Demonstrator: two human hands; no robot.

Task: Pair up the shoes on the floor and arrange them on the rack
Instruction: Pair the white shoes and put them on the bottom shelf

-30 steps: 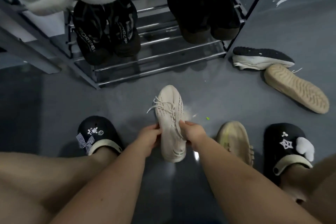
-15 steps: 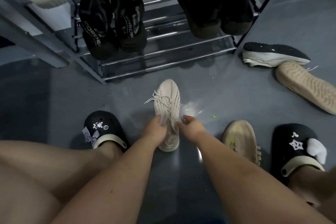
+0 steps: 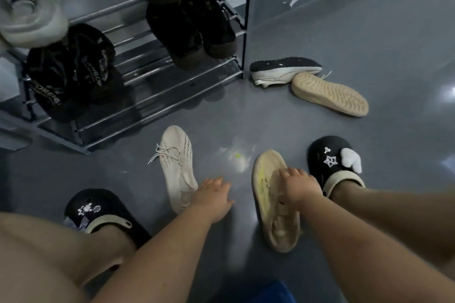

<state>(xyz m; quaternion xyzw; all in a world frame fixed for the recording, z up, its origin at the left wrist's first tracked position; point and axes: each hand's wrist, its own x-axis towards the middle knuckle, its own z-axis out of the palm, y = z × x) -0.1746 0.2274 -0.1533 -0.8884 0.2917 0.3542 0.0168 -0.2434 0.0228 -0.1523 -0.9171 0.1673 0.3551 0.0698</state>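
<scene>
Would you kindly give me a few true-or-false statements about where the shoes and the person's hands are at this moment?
1. The right hand rests on the upturned beige sneaker lying sole-up on the floor. True.
2. The cream laced sneaker is already on the rack. False: it lies upright on the floor in front of the rack.
3. The left hand grips the cream laced sneaker by its laces. False: its fingers are spread beside the heel and hold nothing.
4. Two more shoes lie on the floor right of the rack: a dark-soled shoe on its side and a tan-soled shoe sole-up. True.
</scene>
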